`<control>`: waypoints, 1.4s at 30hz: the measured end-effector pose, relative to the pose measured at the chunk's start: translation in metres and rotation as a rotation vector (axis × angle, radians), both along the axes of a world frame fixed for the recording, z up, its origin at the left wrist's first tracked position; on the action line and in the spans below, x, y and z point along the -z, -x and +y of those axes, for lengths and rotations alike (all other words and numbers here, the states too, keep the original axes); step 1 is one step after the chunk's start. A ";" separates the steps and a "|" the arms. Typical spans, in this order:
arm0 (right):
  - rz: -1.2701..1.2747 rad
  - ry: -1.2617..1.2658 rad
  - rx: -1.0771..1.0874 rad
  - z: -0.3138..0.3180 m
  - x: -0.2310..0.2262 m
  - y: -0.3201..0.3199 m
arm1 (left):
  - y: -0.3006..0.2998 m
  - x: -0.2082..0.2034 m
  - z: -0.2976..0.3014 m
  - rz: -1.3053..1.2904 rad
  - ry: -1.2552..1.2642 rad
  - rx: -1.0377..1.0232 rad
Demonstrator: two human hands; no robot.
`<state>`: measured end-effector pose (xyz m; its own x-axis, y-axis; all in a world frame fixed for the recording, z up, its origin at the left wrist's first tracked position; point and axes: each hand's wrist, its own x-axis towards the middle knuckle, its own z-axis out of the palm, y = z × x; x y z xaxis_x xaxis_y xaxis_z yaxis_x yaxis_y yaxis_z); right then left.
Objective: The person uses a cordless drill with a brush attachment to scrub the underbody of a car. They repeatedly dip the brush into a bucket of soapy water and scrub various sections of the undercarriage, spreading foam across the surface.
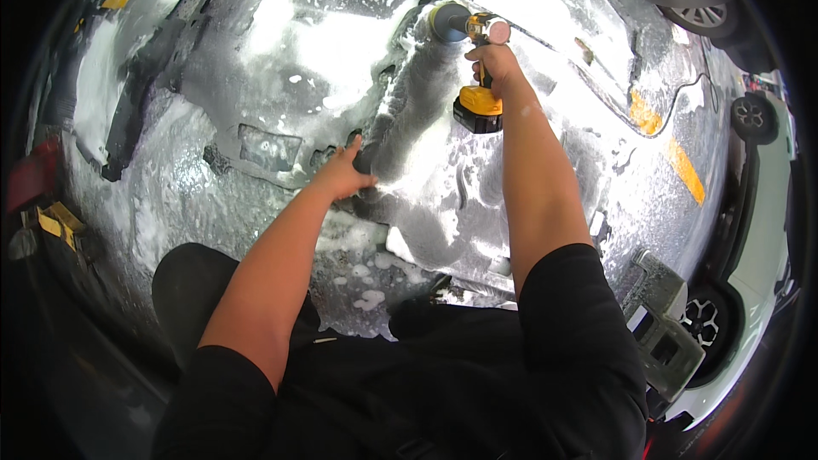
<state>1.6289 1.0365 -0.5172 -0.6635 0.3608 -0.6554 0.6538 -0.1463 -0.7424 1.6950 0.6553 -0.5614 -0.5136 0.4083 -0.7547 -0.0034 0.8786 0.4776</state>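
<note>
My right hand [497, 66] is wrapped round the grip of a yellow and black cordless drill [481, 102], its battery toward me. A round brush [443, 22] on the drill's front end is against a foam-covered, dark moulded car carpet [417, 111]. Beneath the brush, a darker band with less foam runs back toward my left hand [342, 175]. That hand presses on the carpet near a raised ridge, fingers apart, holding nothing. White suds coat much of the carpet on both sides.
A thin dark hose [588, 81] crosses the carpet and curves off right. Yellow floor markings [685, 170] lie beyond it. At right stand a pale car [754, 230] and a grey plastic piece [669, 332]. A yellow object [60, 223] is at far left.
</note>
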 end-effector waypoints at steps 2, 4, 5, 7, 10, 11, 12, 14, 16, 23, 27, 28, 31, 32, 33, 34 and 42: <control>-0.044 -0.003 -0.025 -0.011 -0.001 -0.009 | 0.007 -0.005 -0.001 -0.028 0.024 -0.059; -0.065 -0.043 -0.055 -0.017 0.001 -0.027 | 0.010 -0.018 0.014 -0.053 0.084 -0.132; -0.085 -0.048 -0.082 -0.020 0.000 -0.040 | 0.007 -0.026 0.022 0.068 0.128 -0.089; -0.110 -0.039 -0.090 -0.031 -0.001 -0.069 | 0.009 -0.042 0.034 0.118 0.126 -0.056; -0.162 -0.028 -0.176 -0.058 -0.012 -0.120 | 0.008 -0.064 0.048 0.177 0.072 0.036; -0.189 -0.091 -0.252 -0.071 -0.018 -0.134 | 0.006 -0.070 0.052 0.195 0.049 0.068; -0.219 -0.152 -0.327 -0.084 -0.023 -0.148 | -0.001 -0.071 0.056 0.073 0.009 0.036; -0.286 -0.135 -0.458 -0.103 -0.029 -0.174 | -0.017 -0.068 0.067 -0.167 -0.071 -0.016; -0.302 -0.128 -0.559 -0.129 -0.016 -0.206 | -0.049 -0.073 0.078 -0.150 -0.105 -0.103; -0.294 -0.301 -0.259 -0.211 -0.029 -0.295 | -0.124 -0.064 0.064 -0.753 -0.035 -0.405; -0.405 -0.365 0.063 -0.212 -0.060 -0.332 | -0.151 -0.091 0.090 -0.672 -0.058 -0.178; -0.420 -0.352 0.145 -0.204 -0.057 -0.352 | -0.165 -0.096 0.094 -0.659 -0.031 -0.079; -0.467 -0.343 0.250 -0.186 -0.052 -0.410 | -0.196 -0.108 0.098 -0.606 -0.072 0.365; -0.504 -0.362 0.269 -0.185 -0.051 -0.421 | -0.200 -0.112 0.094 -0.568 -0.183 0.607; -0.560 -0.262 0.331 -0.186 -0.051 -0.434 | -0.206 -0.117 0.089 -0.496 -0.254 0.894; -0.621 -0.167 0.400 -0.188 -0.062 -0.438 | -0.207 -0.135 0.086 -0.415 -0.330 1.188; -0.465 -0.273 0.026 -0.279 -0.057 -0.367 | -0.174 -0.230 0.049 -0.359 -0.332 1.716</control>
